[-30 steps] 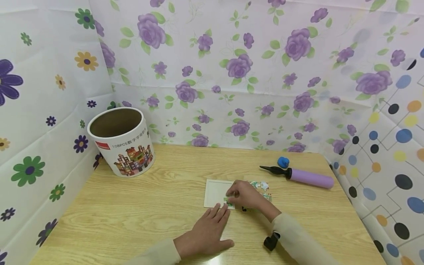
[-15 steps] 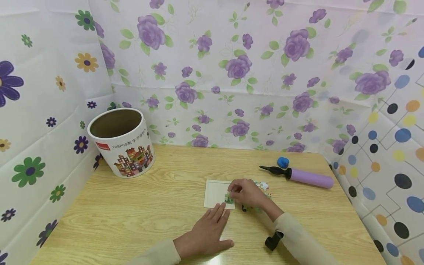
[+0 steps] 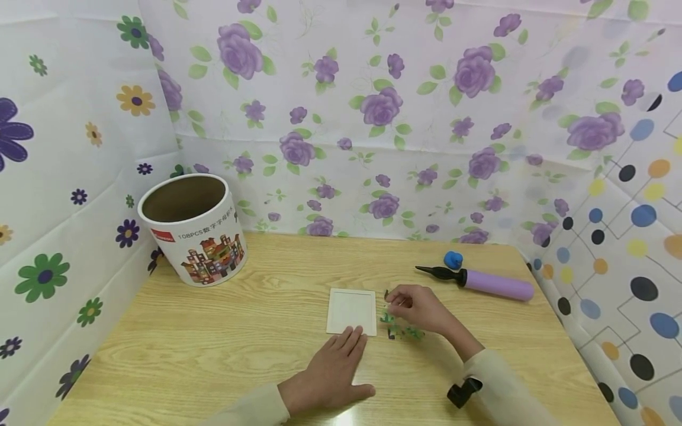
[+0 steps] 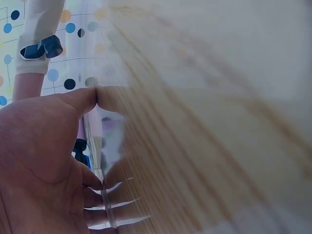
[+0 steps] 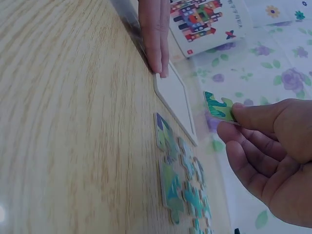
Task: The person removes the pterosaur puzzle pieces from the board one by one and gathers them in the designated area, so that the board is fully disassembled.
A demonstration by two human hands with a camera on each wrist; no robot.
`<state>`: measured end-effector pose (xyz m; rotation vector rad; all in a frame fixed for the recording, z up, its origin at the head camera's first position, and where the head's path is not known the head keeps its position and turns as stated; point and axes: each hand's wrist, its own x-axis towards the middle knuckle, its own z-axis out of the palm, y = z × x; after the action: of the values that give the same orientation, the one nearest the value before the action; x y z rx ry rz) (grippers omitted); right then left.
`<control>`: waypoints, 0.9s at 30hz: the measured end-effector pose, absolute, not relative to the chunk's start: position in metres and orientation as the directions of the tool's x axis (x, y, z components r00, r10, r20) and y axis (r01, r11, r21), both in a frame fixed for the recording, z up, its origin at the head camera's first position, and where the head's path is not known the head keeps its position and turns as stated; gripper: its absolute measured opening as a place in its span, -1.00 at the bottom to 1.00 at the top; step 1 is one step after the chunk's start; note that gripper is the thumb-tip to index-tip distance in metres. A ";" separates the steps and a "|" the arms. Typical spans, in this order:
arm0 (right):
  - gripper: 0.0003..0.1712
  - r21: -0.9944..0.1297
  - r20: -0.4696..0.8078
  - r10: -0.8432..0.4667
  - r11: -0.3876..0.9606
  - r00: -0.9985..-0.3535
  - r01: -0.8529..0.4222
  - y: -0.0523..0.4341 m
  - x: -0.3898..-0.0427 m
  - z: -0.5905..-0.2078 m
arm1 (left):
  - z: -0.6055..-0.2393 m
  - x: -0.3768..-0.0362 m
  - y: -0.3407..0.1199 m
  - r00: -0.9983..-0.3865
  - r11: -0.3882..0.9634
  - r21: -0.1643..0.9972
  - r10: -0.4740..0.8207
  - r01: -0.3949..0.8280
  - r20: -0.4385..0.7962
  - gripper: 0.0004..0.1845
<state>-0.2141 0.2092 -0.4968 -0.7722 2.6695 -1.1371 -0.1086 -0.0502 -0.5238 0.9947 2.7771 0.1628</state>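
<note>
A green jigsaw puzzle piece (image 5: 219, 107) is pinched between thumb and forefinger of my right hand (image 3: 423, 310), raised above the table in the right wrist view. Below that hand lie several loose puzzle pieces (image 5: 171, 187), mostly green and printed; in the head view the hand hides part of them. To their left is a square, pale puzzle tray (image 3: 351, 310) with a low rim and a plain inside. My left hand (image 3: 334, 370) lies flat on the table, palm down with the thumb spread, and its fingertips rest on the tray's near edge.
A large white printed bucket (image 3: 194, 231) stands at the back left. At the back right are a purple hand pump (image 3: 495, 285) with a black nozzle and a small blue toy (image 3: 453, 260). Flowered and dotted cloths surround the wooden table (image 3: 240, 355).
My right hand lifts the green piece off the tray's lower right corner and carries it right, over the loose pieces. My left hand stays in place.
</note>
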 end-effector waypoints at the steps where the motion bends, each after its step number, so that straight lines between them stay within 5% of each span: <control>1: -0.78 -0.708 0.069 -0.502 0.584 -0.862 -0.397 0.212 -0.213 -0.496 | -0.523 -0.108 -0.050 -0.760 0.771 0.158 0.635 0.616 -0.139 0.04; 27: -0.78 -0.700 0.055 -0.335 0.659 -0.941 -0.276 0.294 -0.189 -0.517 | -0.523 -0.109 -0.051 -0.757 0.771 0.178 0.636 0.612 -0.151 0.04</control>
<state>-0.1885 0.2942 -0.5172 -0.5142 2.7892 -1.1558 -0.1090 -0.0513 -0.5227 0.9847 2.7620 0.1741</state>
